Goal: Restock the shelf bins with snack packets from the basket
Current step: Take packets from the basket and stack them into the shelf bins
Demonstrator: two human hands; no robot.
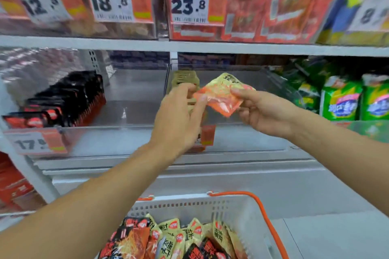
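Yellow packet [224,93] pinched between both hands' grips.

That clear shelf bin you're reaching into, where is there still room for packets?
The clear plastic bin is bare right of the upright yellow packet row. The neighbouring bin floor is bare right of the black-and-red packets. The green bags and upper red packets are crowded.

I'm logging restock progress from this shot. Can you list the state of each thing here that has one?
Yellow-and-orange packet: held up in front of the middle bin, pinched by both hands.
Right hand: pinching the packet's right edge.
Left hand: fingers on the packet's left edge.
Middle bin: nearly empty, a few yellow packets upright at the back.
Left bin: partly filled with black-and-red packets.
Basket: still holds many packets.
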